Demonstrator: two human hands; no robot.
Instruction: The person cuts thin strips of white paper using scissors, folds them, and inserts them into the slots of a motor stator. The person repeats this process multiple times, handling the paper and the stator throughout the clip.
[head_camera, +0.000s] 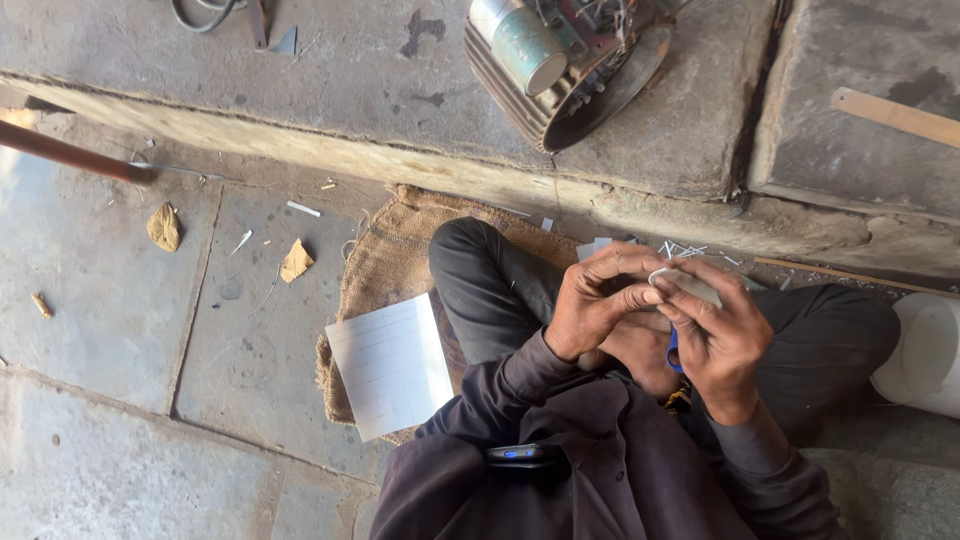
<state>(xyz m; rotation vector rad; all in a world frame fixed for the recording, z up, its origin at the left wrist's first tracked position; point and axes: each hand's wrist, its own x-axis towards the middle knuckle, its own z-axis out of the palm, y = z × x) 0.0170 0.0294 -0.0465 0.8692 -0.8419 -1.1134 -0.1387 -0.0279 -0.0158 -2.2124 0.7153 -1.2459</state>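
Paper strip (688, 283): above the lap, right of the ruled sheet (392, 365). Left hand (598, 303) and right hand (715, 335) both pinch it closed. Best folded with fingertips kept close together.

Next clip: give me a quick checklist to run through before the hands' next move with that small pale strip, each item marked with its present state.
1. Pale strip held by both hands: ok, pinched between them.
2. Left hand fingers on the strip's near end: ok.
3. Right hand supports the strip from behind: ok.
4. Blue-handled object under the right hand: cannot tell what it is.
5. White sheet within reach on the burlap mat: ok.
6. Strip's shape or fold: cannot tell, mostly hidden by fingers.
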